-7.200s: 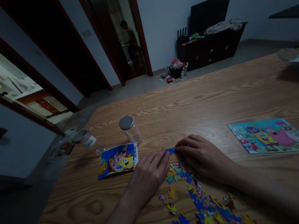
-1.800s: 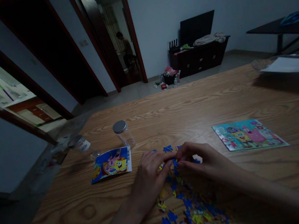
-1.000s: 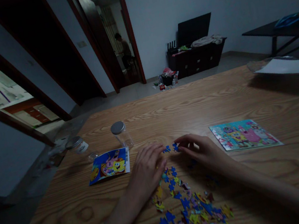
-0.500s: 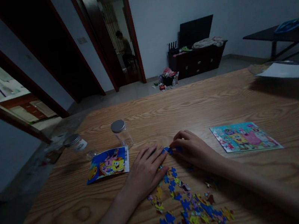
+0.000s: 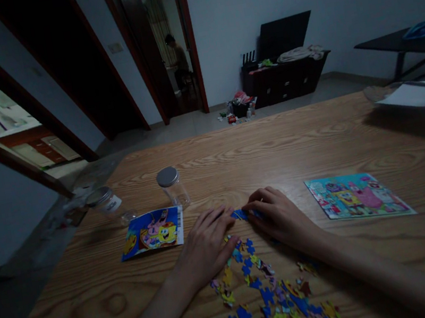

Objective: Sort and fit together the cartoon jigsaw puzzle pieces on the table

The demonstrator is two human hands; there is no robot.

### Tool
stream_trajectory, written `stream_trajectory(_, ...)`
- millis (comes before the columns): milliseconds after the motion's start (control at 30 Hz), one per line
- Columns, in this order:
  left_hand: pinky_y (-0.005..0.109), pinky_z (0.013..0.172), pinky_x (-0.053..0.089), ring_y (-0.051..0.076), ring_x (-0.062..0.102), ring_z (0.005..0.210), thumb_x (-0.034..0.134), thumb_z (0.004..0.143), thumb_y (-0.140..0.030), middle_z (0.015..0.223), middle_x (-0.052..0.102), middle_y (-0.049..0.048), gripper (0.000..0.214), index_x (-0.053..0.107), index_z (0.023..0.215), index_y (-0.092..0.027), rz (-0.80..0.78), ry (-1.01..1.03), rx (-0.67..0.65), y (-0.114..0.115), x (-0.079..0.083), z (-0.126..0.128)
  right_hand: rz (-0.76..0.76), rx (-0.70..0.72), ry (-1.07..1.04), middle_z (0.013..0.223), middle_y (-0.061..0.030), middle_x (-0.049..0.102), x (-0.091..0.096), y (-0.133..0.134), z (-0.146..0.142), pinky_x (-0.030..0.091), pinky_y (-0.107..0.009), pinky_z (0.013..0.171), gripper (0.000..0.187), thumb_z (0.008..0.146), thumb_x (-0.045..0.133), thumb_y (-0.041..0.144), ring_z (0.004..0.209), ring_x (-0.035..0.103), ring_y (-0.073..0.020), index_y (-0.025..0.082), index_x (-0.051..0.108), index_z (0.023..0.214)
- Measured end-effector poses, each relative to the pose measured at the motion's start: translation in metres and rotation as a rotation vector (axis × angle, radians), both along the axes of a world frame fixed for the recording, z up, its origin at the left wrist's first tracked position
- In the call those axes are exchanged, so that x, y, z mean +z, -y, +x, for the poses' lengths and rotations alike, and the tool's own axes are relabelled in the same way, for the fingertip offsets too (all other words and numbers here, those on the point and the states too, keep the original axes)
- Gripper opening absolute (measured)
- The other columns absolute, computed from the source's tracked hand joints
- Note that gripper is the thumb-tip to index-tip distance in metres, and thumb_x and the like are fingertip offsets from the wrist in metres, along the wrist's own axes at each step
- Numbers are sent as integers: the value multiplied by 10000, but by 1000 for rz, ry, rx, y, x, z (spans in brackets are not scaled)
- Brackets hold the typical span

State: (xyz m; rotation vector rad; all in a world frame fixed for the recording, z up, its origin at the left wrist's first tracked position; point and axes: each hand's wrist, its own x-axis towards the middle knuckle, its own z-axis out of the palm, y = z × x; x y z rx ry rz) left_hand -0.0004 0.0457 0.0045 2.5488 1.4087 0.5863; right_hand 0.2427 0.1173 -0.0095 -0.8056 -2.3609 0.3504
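Observation:
Blue jigsaw puzzle pieces (image 5: 239, 214) lie on the wooden table between my two hands, partly covered by the fingers. My left hand (image 5: 208, 237) rests flat, fingers stretched out, its fingertips touching the left end of these pieces. On the other side my right hand (image 5: 275, 213) is curled, thumb and fingers closed on a blue puzzle piece that they mostly hide. Nearer to me spreads a heap of loose puzzle pieces (image 5: 277, 299) in blue, yellow, pink and brown. Left of my left hand lies a cartoon picture card (image 5: 153, 231); a second picture card (image 5: 358, 196) lies right of my right hand.
Two clear jars with grey lids, one upright (image 5: 172, 187) and one tilted (image 5: 109, 203), are behind the left card. A glass dish with a white sheet (image 5: 424, 95) sits at the table's far right. Through a doorway, a person (image 5: 180, 62) sits in another room.
The view has shifted slightly. My right fingers have moved a little on the blue pieces, and more blue shows between the hands. My left hand stays nearly in place.

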Motion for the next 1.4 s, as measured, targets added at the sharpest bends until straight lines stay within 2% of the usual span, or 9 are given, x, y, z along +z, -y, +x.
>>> stream_trajectory(400,535,1198,438,292,484,1463,602,1060,-301,1523,606,86,288,603,1338,-224,31,14,-32,-2,-7,-4,61,19,2,1032,-112,689,-1,1,0,516,-417,831,143,1038,594,196,949,605,-268,201,720,1106)
stream_trajectory(533,512,1164,457,283,544,1392,599,1062,-288,1476,622,97,246,616,1298,-221,43,41,-24,-1,-5,-2,95,24,9,1050,-111,686,0,2,0,503,-414,835,119,1049,594,223,948,603,-264,198,693,1108)
stream_trajectory(667,509,1138,454,274,619,1256,579,1062,-251,1311,698,83,182,622,1237,-223,105,89,93,-1,-6,-3,128,33,26,1053,-115,687,-1,3,-1,490,-428,831,99,1055,586,227,930,596,-270,191,669,1094)
stream_trajectory(767,516,1120,455,289,616,1239,587,1047,-227,1296,697,96,226,602,1272,-215,152,108,196,-4,-9,-6,137,45,31,1048,-114,688,-3,3,-1,491,-426,825,93,1057,590,242,920,594,-267,190,657,1095)
stream_trajectory(900,507,1130,441,287,604,1244,611,1034,-229,1310,694,84,250,601,1284,-222,148,79,184,-5,-11,-7,136,79,34,1074,-110,691,-2,2,-2,502,-409,836,91,1055,584,212,931,601,-254,195,657,1107)
stream_trajectory(1033,526,1117,444,305,616,1204,657,987,-192,1256,705,91,250,618,1233,-212,145,79,264,-5,-11,-6,133,90,35,1096,-118,694,1,1,-7,512,-413,844,130,1053,572,181,957,614,-258,187,665,1143)
stream_trajectory(1233,503,1072,475,293,633,1156,678,958,-160,1203,711,69,213,641,1156,-229,141,97,289,-5,-11,-7,116,103,66,1089,-113,697,3,-4,-30,529,-422,857,171,995,644,147,975,638,-268,204,703,1145)
stream_trajectory(1400,498,1052,484,293,637,1133,683,942,-137,1155,713,61,210,647,1124,-235,125,110,299,-5,-9,-6,86,78,48,1079,-124,688,3,-7,-47,537,-418,839,130,992,647,170,974,637,-271,201,717,1097)
